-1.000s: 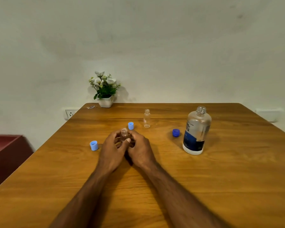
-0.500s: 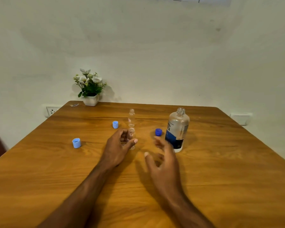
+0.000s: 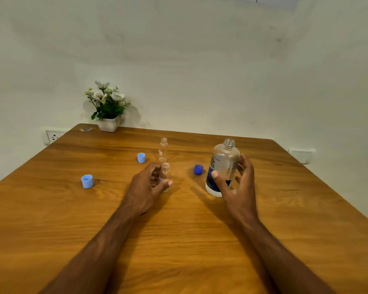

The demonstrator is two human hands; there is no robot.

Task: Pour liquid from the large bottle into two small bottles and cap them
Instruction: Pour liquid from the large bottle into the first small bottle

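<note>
The left hand (image 3: 146,188) grasps a small clear plastic bottle (image 3: 165,176) upright on the wooden table (image 3: 51,209), fingers hiding its lower half. The right hand (image 3: 238,187) curls half-spread around the large uncapped clear bottle with a blue label (image 3: 222,164); firm contact is unclear.

Seen from head height at the near edge of the desk (image 3: 51,219), facing forward and tilted down; wide-angle, forearms entering from the bottom edge. Close over the near boards; far edge and wall (image 3: 200,71) beyond.
</note>
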